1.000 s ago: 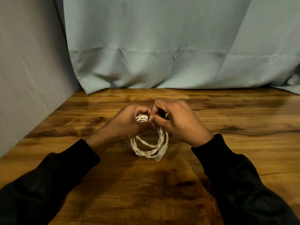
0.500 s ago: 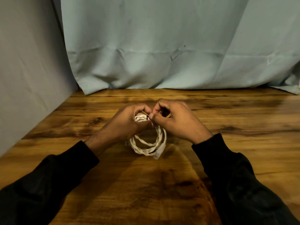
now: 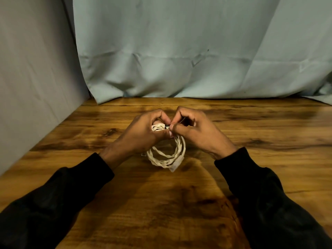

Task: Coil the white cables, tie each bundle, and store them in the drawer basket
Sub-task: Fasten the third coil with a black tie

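A coil of white braided cable hangs upright over the middle of the wooden table. My left hand grips the top of the coil, fingers curled round the strands. My right hand pinches a small dark tie at the top of the coil, right against my left fingertips. A white plug end sticks out at the coil's lower right. The drawer basket is out of view.
A pale blue-green cloth hangs behind the table's far edge. A grey wall runs along the left side. Both forearms wear black sleeves over the near part of the table.
Both hands stayed together at the top of the coil, with only small finger movements on the tie. The coil hangs in much the same place.
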